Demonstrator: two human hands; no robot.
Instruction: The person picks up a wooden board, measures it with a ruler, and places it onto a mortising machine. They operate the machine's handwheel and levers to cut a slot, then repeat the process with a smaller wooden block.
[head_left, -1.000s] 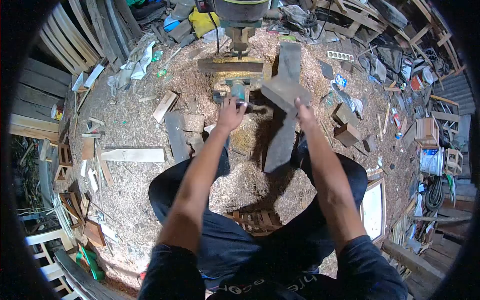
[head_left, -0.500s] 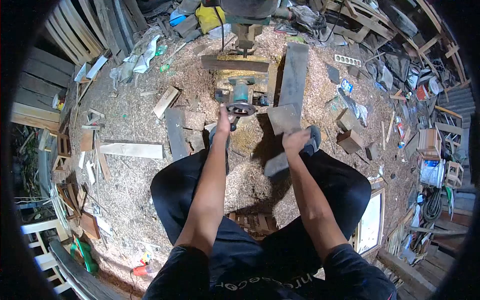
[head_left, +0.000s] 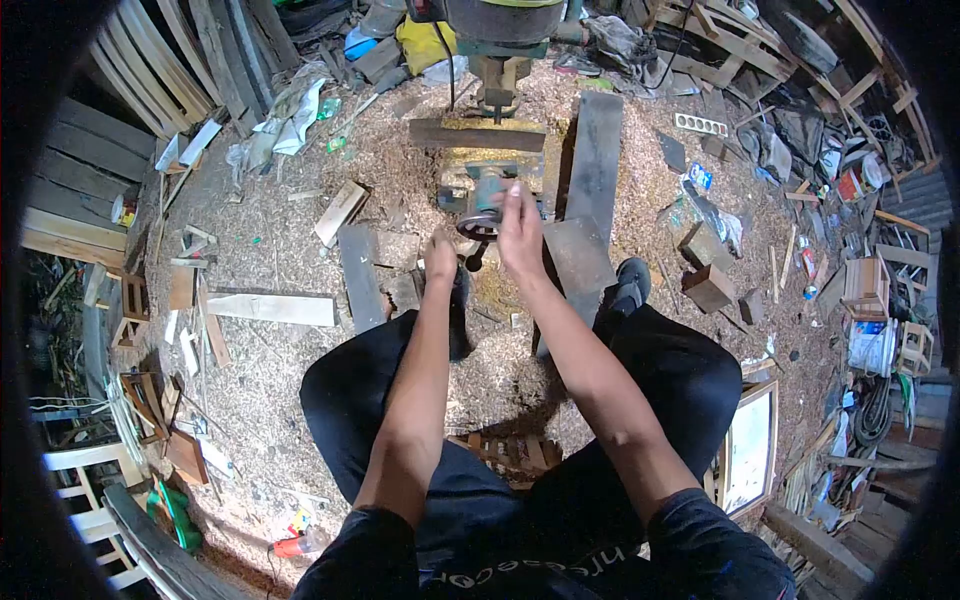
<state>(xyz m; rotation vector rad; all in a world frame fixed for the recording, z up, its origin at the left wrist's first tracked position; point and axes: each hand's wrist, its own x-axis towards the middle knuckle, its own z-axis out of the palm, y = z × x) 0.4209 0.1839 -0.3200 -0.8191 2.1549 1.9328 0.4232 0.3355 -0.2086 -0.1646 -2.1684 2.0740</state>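
My right hand is at the right rim of a dark metal handwheel, its fingers stretched upward along the side. Just left of the wheel is my left hand, apart from it, the fingers loosely extended and holding nothing. A dark crank knob hangs below the wheel. The wheel sits on the front of a green vise-like slide, partly hidden by my right hand. Beyond it, a dark wooden board lies crosswise under the machine's spindle head.
A long grey plank lies to the right, with a squarish board over its near part. Wood offcuts and blocks are scattered over the shavings-covered floor. A framed panel stands by my right knee.
My right hand has moved left from the squarish board to the handwheel. My left hand has come off the wheel's left rim and lowered slightly. The crank knob has shifted, and the view has tilted a little.
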